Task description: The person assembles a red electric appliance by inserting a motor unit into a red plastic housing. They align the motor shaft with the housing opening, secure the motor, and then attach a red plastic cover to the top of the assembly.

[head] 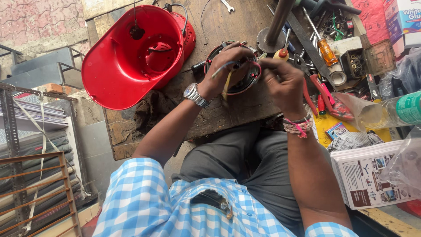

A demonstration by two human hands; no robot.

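A round black motor part (242, 83) with red and blue wires lies on the wooden workbench (219, 116). My left hand (223, 70) rests on it, fingers pinching coloured wires and a yellow strip that hangs down. My right hand (283, 79) is beside it on the right, fingertips pinched on the wire ends near the motor's rim. A watch sits on my left wrist and thread bands on my right wrist.
A large red plastic housing (131, 57) lies open at the bench's left. A metal post (274, 30), screwdrivers (326, 50), red pliers (322, 94) and small parts crowd the right. A plastic bottle (390, 112) and a stack of leaflets (368, 175) lie at the right.
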